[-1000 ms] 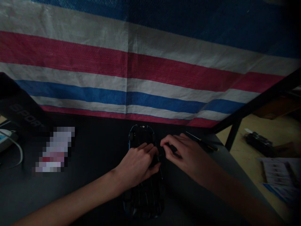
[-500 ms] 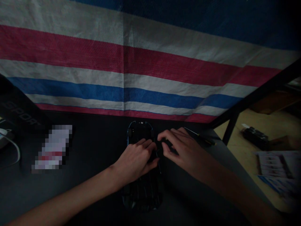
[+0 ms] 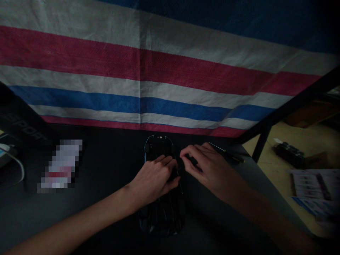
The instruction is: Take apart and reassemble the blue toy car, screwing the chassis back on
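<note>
A dark toy car (image 3: 162,216) lies lengthwise on the black tabletop, its underside apparently facing up. My left hand (image 3: 156,177) lies across its middle, fingers curled over it and thumb by its right edge. Close to the car's right side is my right hand (image 3: 204,164), with thumb and forefinger brought together in a pinch. Whatever is between those fingertips is too dark and small to make out. Behind my right hand rests a thin screwdriver (image 3: 235,158), its metal shaft partly showing past my knuckles.
A striped woven sheet (image 3: 170,67) hangs behind the table. On the left are a pixelated flat object (image 3: 62,164), a black cylinder marked SPORT (image 3: 25,124) and a white device with a cable (image 3: 5,152). Past the right table edge, papers (image 3: 310,184) and a dark object (image 3: 289,154) lie lower down.
My right thumb and forefinger have closed from a small gap into a pinch, just beside the car. My left hand keeps its place on the car. The view has shifted slightly.
</note>
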Demonstrator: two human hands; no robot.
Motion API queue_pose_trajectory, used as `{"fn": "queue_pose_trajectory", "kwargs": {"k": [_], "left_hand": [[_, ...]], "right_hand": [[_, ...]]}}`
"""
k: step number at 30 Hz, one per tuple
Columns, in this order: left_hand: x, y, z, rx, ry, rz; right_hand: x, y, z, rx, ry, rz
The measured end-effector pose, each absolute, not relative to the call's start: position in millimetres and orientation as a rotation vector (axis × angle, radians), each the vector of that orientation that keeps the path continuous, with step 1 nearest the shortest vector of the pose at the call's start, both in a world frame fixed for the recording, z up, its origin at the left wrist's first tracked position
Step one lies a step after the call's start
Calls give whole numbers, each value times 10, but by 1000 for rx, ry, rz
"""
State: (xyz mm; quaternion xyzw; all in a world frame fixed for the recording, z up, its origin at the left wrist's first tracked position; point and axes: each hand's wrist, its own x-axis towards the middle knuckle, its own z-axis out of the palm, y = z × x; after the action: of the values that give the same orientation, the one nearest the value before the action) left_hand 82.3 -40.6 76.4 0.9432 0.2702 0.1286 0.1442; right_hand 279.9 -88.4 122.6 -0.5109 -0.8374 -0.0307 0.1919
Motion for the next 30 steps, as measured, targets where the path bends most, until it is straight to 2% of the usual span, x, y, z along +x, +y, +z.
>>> {"fn": "queue_pose_trajectory", "kwargs": {"k": [14, 30], "left_hand": [[822, -393, 762, 2731, 787, 358], [828, -383, 763, 2762, 776, 389]], "right_hand": [[2802, -878, 1237, -1511, -2313, -134], [2855, -796, 1102, -1372, -2207, -83]]}}
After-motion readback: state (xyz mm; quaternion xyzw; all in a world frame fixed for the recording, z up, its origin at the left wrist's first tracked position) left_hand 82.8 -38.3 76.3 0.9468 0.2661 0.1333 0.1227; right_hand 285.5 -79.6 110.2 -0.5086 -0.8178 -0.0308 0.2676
